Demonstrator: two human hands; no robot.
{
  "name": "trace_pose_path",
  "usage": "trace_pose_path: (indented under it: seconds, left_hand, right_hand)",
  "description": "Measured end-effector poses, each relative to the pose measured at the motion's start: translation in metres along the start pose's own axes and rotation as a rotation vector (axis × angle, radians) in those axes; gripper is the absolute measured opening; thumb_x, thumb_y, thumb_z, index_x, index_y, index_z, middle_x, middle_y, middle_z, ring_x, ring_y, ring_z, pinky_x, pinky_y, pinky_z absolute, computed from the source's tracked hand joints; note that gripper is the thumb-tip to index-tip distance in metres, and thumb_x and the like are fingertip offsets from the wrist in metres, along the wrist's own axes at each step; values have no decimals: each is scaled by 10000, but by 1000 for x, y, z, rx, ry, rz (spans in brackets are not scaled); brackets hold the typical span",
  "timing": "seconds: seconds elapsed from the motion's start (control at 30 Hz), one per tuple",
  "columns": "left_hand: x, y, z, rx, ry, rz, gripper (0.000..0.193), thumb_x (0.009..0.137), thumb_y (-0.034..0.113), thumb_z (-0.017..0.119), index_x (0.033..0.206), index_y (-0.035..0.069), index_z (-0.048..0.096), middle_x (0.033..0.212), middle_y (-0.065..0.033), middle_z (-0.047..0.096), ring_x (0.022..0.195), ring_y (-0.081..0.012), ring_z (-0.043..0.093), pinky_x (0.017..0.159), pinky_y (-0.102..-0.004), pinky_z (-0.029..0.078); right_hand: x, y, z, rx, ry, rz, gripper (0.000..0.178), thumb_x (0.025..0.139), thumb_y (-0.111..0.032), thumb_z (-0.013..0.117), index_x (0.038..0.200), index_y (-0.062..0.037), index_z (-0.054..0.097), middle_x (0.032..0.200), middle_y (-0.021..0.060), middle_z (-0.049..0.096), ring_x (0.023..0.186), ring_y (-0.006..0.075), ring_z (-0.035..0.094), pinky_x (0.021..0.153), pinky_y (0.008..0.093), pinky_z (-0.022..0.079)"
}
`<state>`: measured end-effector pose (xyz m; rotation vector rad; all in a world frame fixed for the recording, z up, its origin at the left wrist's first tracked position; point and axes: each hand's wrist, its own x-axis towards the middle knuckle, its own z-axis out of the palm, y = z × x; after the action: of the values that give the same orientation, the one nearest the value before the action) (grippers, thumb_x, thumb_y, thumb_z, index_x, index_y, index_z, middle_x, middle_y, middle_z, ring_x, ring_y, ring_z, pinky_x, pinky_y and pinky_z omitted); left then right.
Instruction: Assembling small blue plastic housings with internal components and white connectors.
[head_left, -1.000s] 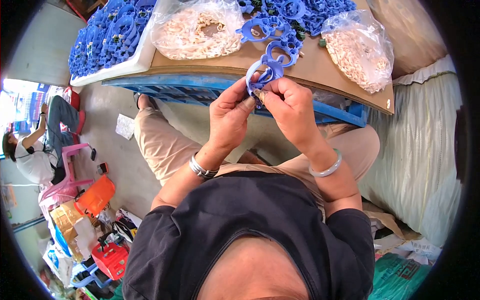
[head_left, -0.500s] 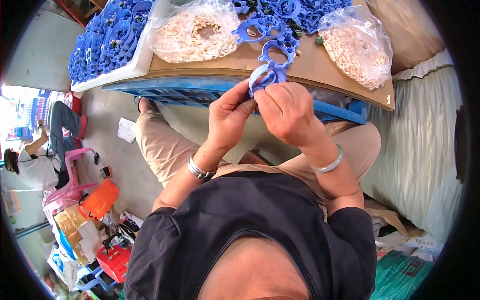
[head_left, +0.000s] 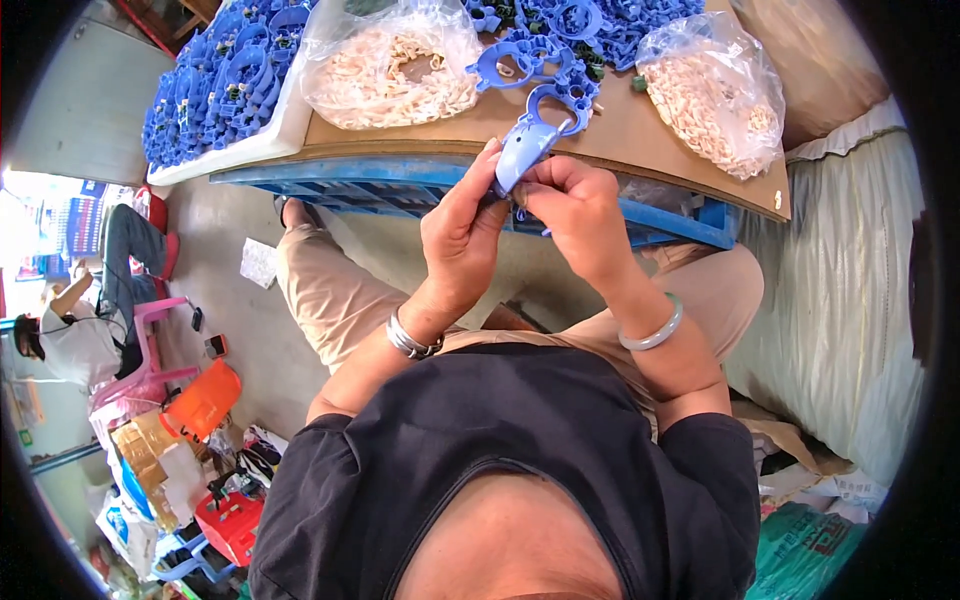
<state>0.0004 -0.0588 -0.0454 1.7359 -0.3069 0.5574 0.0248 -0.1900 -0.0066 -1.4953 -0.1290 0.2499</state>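
Observation:
A blue plastic ring-shaped part (head_left: 526, 150) is held up at the table's near edge, its smooth curved side facing up. My left hand (head_left: 464, 232) grips it from the left, fingers and thumb closed on its lower edge. Thumb and forefinger of my right hand (head_left: 577, 212) pinch at its lower right end; any small piece between them is too hidden to name. Just beyond, more blue ring parts (head_left: 560, 105) lie on the brown board (head_left: 440, 140). An open clear bag of small cream-coloured pieces (head_left: 395, 85) rests left of them.
A second bag of cream pieces (head_left: 710, 100) lies at the right of the board. Many finished-looking blue parts (head_left: 225, 85) fill a white tray (head_left: 255, 150) at the far left. Large pale sacks (head_left: 840, 270) stand at my right. Another person (head_left: 80, 340) sits at the left.
The blue part has been turned, so its smooth outer side shows instead of its ring opening. My right hand has rotated and drawn slightly down, its fingertips now at the part's lower end.

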Motion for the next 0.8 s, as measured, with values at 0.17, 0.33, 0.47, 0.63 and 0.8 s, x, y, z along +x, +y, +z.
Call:
trace_pose_path:
  seconds: [0.17,0.33,0.47,0.63,0.8]
  left_hand:
    - [7,-2,-1,246,-3,299,376,725,-104,570,1087,-14,527,1128,-217,525,1059,-293,522,848,-301,436]
    - [10,7,-1,98,-105,-12,369,740,-87,557,1100,-10,529,1101,-202,548,1014,-277,551,820,-301,455]
    - [4,3,-2,-59,-107,-242,360,775,-79,525,1129,-15,512,1078,-157,569,962,-216,568,809,-284,460]
    - [7,4,-6,-987,-11,-638,330,824,-47,485,1154,-37,476,1076,-96,553,956,-143,545,827,-269,449]
    - [7,4,-7,-1026,-21,-655,338,825,-35,490,1162,-32,469,1087,-95,548,958,-143,545,819,-277,458]
  right_hand:
    - [-3,1,5,6,43,-108,48,735,-39,568,722,7,576,616,27,531,560,60,442,474,244,361]
    - [-2,14,2,-854,201,-948,218,662,28,585,866,-28,535,672,119,498,579,296,509,483,351,406]
    - [2,17,3,-886,198,-918,197,663,30,604,842,-20,538,681,109,519,578,277,519,483,340,412]
    - [9,8,-5,-590,133,-832,149,692,39,613,826,-15,575,712,100,556,601,222,550,524,287,438]
    - [9,6,-11,-539,57,-725,135,691,58,604,808,-7,587,723,93,560,604,195,546,532,268,435]
